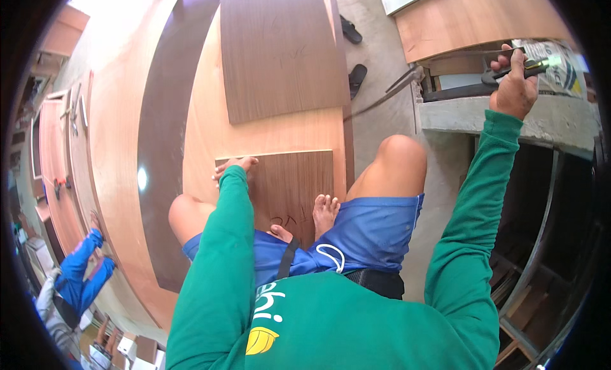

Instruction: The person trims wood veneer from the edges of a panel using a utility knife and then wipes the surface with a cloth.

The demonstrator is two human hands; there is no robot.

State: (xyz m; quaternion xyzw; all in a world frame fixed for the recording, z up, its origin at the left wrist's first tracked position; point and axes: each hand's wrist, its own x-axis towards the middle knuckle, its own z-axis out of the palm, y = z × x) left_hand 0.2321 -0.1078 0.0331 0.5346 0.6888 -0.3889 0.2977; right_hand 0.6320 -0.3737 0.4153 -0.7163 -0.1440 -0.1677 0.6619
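Observation:
A dark brown wood-grain panel (286, 185) lies under my bare feet, with marks handwritten on it. My left hand (235, 167) rests on its far left corner, fingers spread across the edge. Out to the right, my right hand (514, 90) is raised over a concrete ledge. Its thumb and fingers pinch the end of a thin brown strip (468, 53). Close by that hand is a black tool with yellow parts (534, 65), partly hidden by the fingers.
A larger brown panel (280, 58) lies ahead on light wooden sheets (203, 115). The concrete ledge (509, 118) and a wooden board (471, 20) are at right. Black sandals (358, 79) sit on the floor. Another person in blue trousers (79, 268) is at far left.

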